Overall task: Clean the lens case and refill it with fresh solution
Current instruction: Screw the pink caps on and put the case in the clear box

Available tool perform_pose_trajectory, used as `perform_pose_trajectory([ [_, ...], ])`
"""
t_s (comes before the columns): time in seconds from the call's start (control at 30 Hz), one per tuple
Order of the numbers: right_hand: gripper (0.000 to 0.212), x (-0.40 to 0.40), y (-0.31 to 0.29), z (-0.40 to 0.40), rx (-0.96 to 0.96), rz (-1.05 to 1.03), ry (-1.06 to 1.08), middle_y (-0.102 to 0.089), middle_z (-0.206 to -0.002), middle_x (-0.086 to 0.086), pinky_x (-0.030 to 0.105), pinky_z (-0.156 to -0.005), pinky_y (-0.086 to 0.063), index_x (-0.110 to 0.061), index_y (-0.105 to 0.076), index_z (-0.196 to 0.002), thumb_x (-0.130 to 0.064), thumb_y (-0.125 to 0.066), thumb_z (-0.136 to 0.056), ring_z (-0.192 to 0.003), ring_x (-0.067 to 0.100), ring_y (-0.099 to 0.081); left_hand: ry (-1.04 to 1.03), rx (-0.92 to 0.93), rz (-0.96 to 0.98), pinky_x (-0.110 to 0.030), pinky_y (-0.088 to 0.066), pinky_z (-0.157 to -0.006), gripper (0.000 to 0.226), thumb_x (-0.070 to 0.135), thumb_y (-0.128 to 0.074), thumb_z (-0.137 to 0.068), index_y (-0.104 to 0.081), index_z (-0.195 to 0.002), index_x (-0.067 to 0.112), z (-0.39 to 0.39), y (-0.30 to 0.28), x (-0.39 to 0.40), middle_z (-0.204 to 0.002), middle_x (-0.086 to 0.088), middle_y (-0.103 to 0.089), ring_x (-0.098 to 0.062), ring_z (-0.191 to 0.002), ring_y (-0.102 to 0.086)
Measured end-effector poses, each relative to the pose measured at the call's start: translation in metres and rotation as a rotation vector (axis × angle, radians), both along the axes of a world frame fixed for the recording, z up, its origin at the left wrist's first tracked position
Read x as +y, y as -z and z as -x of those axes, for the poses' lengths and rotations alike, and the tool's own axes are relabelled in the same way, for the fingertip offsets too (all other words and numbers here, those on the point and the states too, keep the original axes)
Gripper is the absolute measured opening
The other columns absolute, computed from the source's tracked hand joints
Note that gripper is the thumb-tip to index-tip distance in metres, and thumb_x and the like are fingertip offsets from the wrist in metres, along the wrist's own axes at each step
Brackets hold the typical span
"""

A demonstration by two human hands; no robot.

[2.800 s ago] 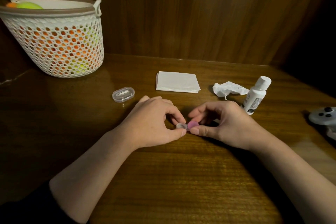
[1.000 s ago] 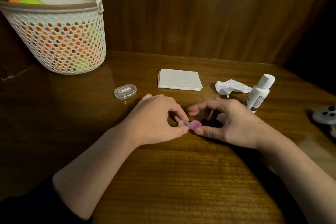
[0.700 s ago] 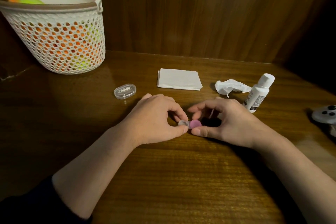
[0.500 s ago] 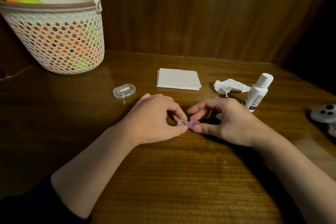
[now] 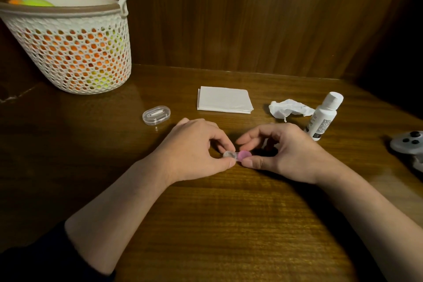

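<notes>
Little has moved since the frame a moment earlier: both hands stay over the same patch of the bench, and only the right hand's upper fingers have shifted slightly above the pink cap. The left hand pinches the clear end of the lens case between thumb and curled fingers; the right hand pinches the pink end the same way. The case sits low, at or just above the wood, near the middle of the bench; contact with the surface cannot be told.

Open room lies toward the person: the near half of the bench holds only the two forearms. The far edge meets a wooden wall panel. The right side falls into dark shadow.

Behind the hands, a folded white tissue stack lies flat. To its right is a crumpled tissue, and just beside that a white solution bottle stands upright, cap on, near the right hand's knuckles. A small clear oval container lies behind and left of the left hand. Far left stands a white perforated basket with orange and green items inside. At the right edge a grey game controller lies partly out of view.
</notes>
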State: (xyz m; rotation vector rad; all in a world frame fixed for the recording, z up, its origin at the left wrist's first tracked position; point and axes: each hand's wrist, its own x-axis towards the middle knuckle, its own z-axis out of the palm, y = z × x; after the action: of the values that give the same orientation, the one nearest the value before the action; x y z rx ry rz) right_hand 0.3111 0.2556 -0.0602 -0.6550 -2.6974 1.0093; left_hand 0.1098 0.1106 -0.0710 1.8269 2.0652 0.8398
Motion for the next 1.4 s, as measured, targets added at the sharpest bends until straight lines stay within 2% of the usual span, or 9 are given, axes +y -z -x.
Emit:
perform_pose_trajectory([
  [0.1,0.035,-0.0010,0.0025,0.0034,-0.005,-0.027,0.017,-0.080,-0.100,-0.028,0.032,-0.103,-0.053,-0.044,-0.075,-0.110,-0.041,-0.092,-0.080,-0.099,-0.009,-0.073,-0.005,0.007,0.002,-0.044,-0.036,-0.109,0.015,0.052,-0.079,-0.088,-0.081,-0.100,0.043,-0.0001,0.0002,0.0000,-0.093,0.027,-0.071,-0.002,-0.120,-0.056],
  [0.2,0.048,-0.0005,-0.0025,0.0005,-0.025,-0.022,-0.016,-0.077,-0.110,-0.032,0.026,-0.103,-0.049,-0.047,-0.070,-0.125,-0.044,-0.090,-0.082,-0.110,-0.012,-0.068,-0.003,0.006,0.002,-0.045,-0.036,-0.110,0.015,0.052,-0.079,-0.088,-0.081,-0.100,0.042,-0.0002,-0.0005,0.0004,-0.093,0.026,-0.070,-0.002,-0.120,-0.056],
  [0.27,0.050,0.0018,-0.0049,-0.0025,-0.020,0.023,-0.038,-0.078,-0.113,-0.030,0.024,-0.106,-0.045,-0.042,-0.068,-0.132,-0.037,-0.087,-0.087,-0.115,-0.012,-0.068,-0.005,0.004,0.004,-0.044,-0.036,-0.110,0.016,0.052,-0.079,-0.088,-0.081,-0.101,0.042,-0.0002,-0.0005,0.0008,-0.091,0.026,-0.070,-0.001,-0.118,-0.057],
  [0.4,0.043,0.0042,-0.0032,-0.0027,-0.027,0.058,-0.013,-0.081,-0.107,-0.027,0.024,-0.104,-0.046,-0.041,-0.070,-0.126,-0.026,-0.086,-0.089,-0.110,-0.011,-0.071,-0.006,-0.002,0.005,-0.046,-0.036,-0.111,0.016,0.051,-0.080,-0.087,-0.081,-0.101,0.043,-0.0001,0.0004,0.0005,-0.091,0.028,-0.070,-0.001,-0.117,-0.058],
  [0.7,0.034,-0.0004,-0.0005,-0.0014,-0.021,0.021,0.020,-0.081,-0.101,-0.029,0.022,-0.098,-0.050,-0.041,-0.074,-0.114,-0.026,-0.088,-0.087,-0.103,-0.013,-0.073,-0.018,-0.076,0.025,-0.052,-0.046,-0.110,0.017,0.049,-0.084,-0.084,-0.082,-0.100,0.043,-0.0006,0.0001,-0.0004,-0.094,0.026,-0.072,-0.002,-0.116,-0.061],
  [1.03,0.029,-0.0043,-0.0011,0.0000,-0.018,-0.010,0.036,-0.080,-0.101,-0.030,0.034,-0.106,-0.057,-0.042,-0.074,-0.110,-0.031,-0.089,-0.086,-0.103,-0.010,-0.073,-0.024,-0.119,0.030,-0.050,-0.050,-0.107,0.017,0.044,-0.087,-0.083,-0.083,-0.099,0.040,-0.0014,0.0014,0.0008,-0.095,0.022,-0.075,-0.007,-0.116,-0.064],
  [1.23,0.030,-0.0037,0.0000,-0.0001,-0.006,-0.013,0.020,-0.079,-0.104,-0.030,0.035,-0.106,-0.056,-0.044,-0.073,-0.113,-0.033,-0.087,-0.088,-0.106,-0.010,-0.072,-0.034,-0.109,0.027,-0.050,-0.049,-0.108,0.017,0.046,-0.087,-0.083,-0.083,-0.098,0.040,-0.0017,0.0003,-0.0005,-0.091,0.023,-0.074,-0.006,-0.117,-0.064],
  [1.4,0.043,-0.0022,-0.0003,0.0001,-0.014,-0.030,-0.015,-0.076,-0.110,-0.033,0.030,-0.104,-0.055,-0.046,-0.068,-0.128,-0.036,-0.086,-0.090,-0.109,-0.011,-0.068,-0.031,0.009,0.032,-0.052,-0.041,-0.113,0.020,0.055,-0.082,-0.085,-0.081,-0.101,0.043,-0.0008,-0.0035,-0.0027,-0.092,0.030,-0.070,0.000,-0.124,-0.057],
])
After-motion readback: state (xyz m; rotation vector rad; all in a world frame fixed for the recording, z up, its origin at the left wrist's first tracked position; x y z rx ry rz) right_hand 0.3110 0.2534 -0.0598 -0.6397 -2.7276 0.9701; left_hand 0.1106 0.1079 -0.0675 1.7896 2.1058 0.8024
